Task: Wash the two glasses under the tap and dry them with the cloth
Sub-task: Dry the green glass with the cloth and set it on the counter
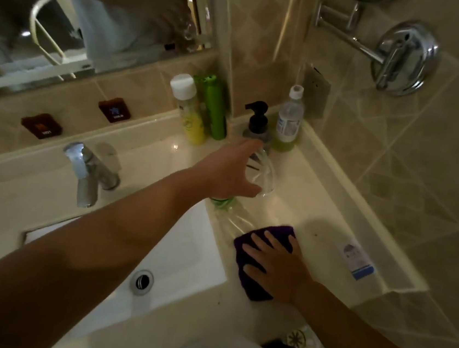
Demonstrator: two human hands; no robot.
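Our left hand (231, 171) wraps a clear glass (263, 172) at one o'clock, on or just above the surface (318, 212), clear of the basin. Our right hand (278, 262) lies flat on the purple cloth (247, 279) at four o'clock, keeping it ready. A second glass (229, 216) seemingly lies between them.

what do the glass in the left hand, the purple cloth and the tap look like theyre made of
Glass in the left hand: clear and see-through, with fluted streaks, so glass or clear plastic; the picture cannot settle which.
Purple cloth under the right hand: soft, matte fabric, probably microfibre; it lies flat and folded.
Tap: polished metal, likely chrome-plated, with bright mirror-like highlights.
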